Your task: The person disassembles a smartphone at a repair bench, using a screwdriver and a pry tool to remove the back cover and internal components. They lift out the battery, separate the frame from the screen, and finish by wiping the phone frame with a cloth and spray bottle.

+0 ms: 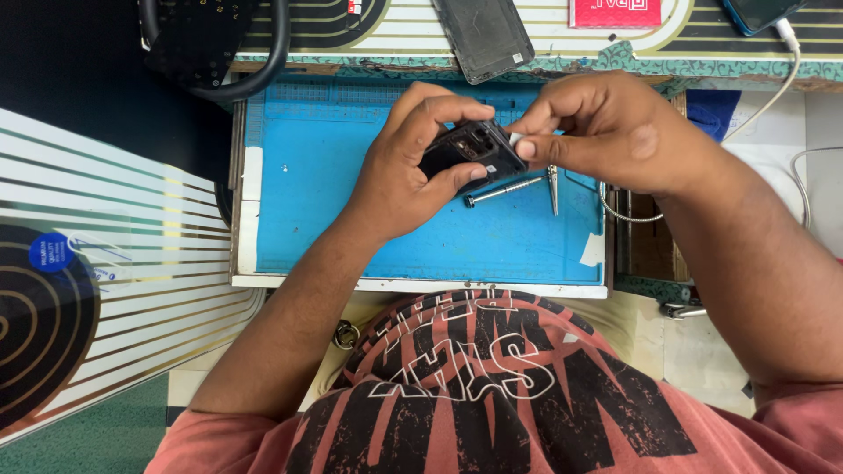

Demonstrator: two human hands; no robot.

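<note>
The left hand (413, 162) is wrapped around a small black phone (465, 151), thumb under its lower edge and fingers curled over the top, so the opened back faces up. It is held just above the blue mat (351, 211) — near the mat's upper right part. The right hand (606, 132) comes in from the right, and its thumb and forefinger are pinched tight on a tiny pale part (516, 140) at the phone's right edge; what that part is cannot be told. The two hands nearly touch over the phone.

On the mat right below the phone lies a slim screwdriver (505, 190), slanting up to the right, and beside it tweezers (553, 189) point downward. A loop of thin wire (628, 215) hangs past the mat's right edge. The mat sits on a tabletop (421, 284) with a pale front rim.

Farther back, a grey phone cover (483, 37) lies tilted on a striped surface, with a red box (615, 12) to its right and a white cable (773, 88) running down the far right. A black headset-like loop (215, 44) rests at upper left. A striped board with a dark disc (97, 290) fills the left side — the person's red printed shirt (474, 395) fills the bottom.
</note>
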